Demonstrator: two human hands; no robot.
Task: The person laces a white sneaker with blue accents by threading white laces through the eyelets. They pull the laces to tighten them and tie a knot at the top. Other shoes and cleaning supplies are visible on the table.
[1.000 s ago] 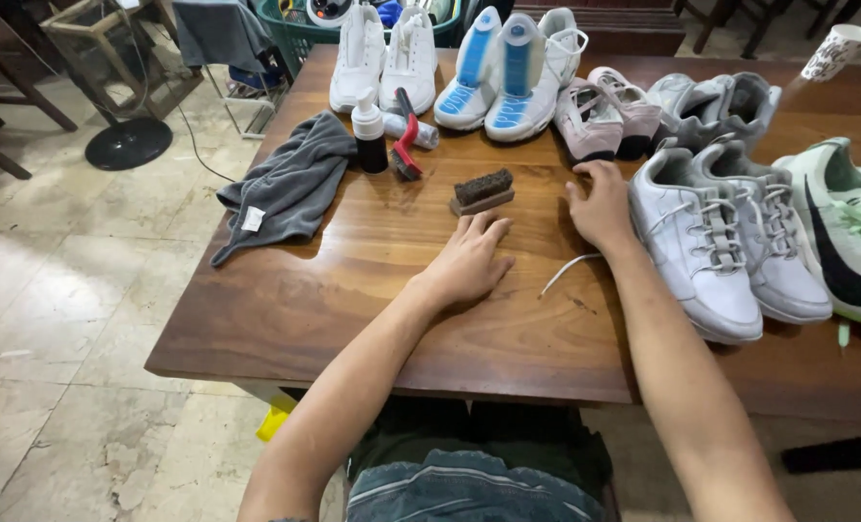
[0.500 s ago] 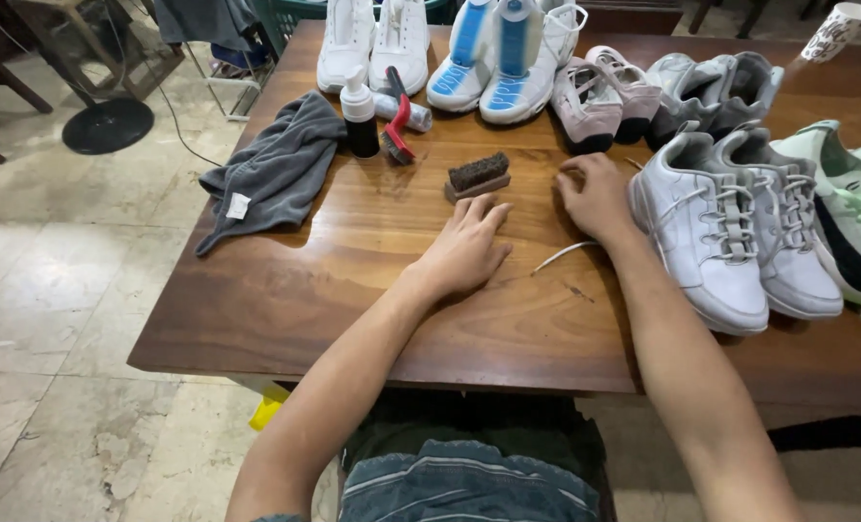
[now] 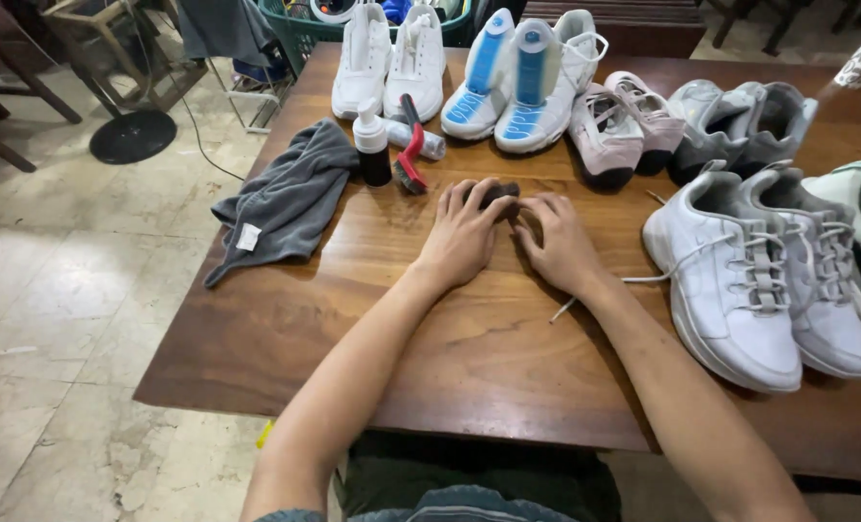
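Now, brush (image 3: 499, 196): on tabletop (image 3: 373, 319), between both hands.
Left hand (image 3: 464, 237): fingers curled over brush, steadying it.
Right hand (image 3: 558, 246): fingertips touching brush, grip loose.

both hands slid fwd toward desk's far edge. left hand (image 3: 466, 235), flat on the wood before, now covers the dark brush (image 3: 498, 196), fingers on it. right hand (image 3: 558, 244) left the white sneaker (image 3: 730, 280), now touches brush too.
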